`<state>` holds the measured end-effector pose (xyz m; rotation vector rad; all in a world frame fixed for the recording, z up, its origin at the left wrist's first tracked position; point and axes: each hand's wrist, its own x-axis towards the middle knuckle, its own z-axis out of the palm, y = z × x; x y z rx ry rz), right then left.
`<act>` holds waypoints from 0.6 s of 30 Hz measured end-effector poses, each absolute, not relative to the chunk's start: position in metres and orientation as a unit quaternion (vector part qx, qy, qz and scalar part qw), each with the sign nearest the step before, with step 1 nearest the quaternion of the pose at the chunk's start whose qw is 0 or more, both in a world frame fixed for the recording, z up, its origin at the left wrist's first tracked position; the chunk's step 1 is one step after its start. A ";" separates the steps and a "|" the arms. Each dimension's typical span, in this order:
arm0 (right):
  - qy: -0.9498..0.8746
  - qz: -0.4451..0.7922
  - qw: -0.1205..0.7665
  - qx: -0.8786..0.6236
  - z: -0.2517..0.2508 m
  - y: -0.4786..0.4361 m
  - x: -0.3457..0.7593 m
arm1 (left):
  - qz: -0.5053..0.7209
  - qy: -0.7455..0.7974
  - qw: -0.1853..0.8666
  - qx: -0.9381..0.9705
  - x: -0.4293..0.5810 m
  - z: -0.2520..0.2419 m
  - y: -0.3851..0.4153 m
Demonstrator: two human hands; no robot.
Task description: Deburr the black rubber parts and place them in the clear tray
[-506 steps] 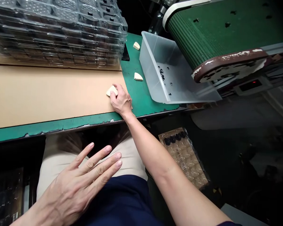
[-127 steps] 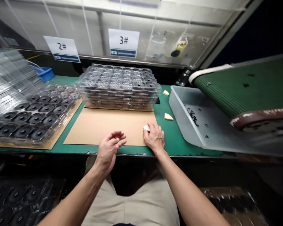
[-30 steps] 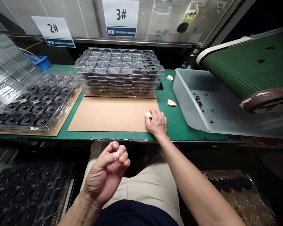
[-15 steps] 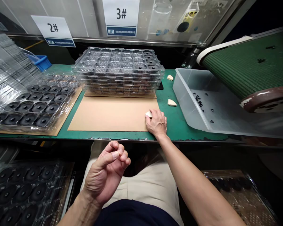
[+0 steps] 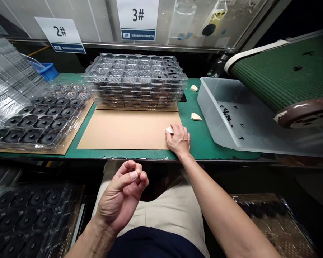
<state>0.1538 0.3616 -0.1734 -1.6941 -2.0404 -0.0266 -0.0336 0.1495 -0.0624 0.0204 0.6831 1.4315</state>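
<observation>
My right hand [image 5: 179, 139] rests on the right edge of a bare brown cardboard sheet [image 5: 126, 130]. Its thumb and fingers close round a small cream-coloured wedge [image 5: 169, 129], most of which the hand covers. Above my lap, in front of the table edge, my left hand [image 5: 126, 193] is raised with thumb and fingertips pinched together; whether anything tiny lies between them cannot be made out. Two similar cream wedges, a nearer one [image 5: 196, 116] and a farther one [image 5: 193, 88], lie on the green table to the right.
Stacked clear trays [image 5: 134, 82] stand behind the cardboard. At left, another clear tray [image 5: 40, 118] holds black round parts beside a tall tray stack [image 5: 13, 82]. A translucent bin [image 5: 218, 125] with small black bits sits under a green conveyor [image 5: 288, 68] at right.
My left hand's fingers have drawn slightly closer together at the tips. My right hand and the wedge beneath it have stayed in place.
</observation>
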 end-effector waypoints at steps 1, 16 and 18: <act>-0.747 -0.010 0.243 -0.619 -0.173 0.362 0.154 | 0.643 0.307 0.702 0.006 -0.034 -0.063 0.150; -0.744 -0.006 0.250 -0.619 -0.173 0.361 0.153 | 0.638 0.294 0.712 0.013 -0.033 -0.061 0.149; -0.744 -0.006 0.251 -0.619 -0.173 0.361 0.153 | 0.639 0.294 0.710 0.014 -0.034 -0.062 0.149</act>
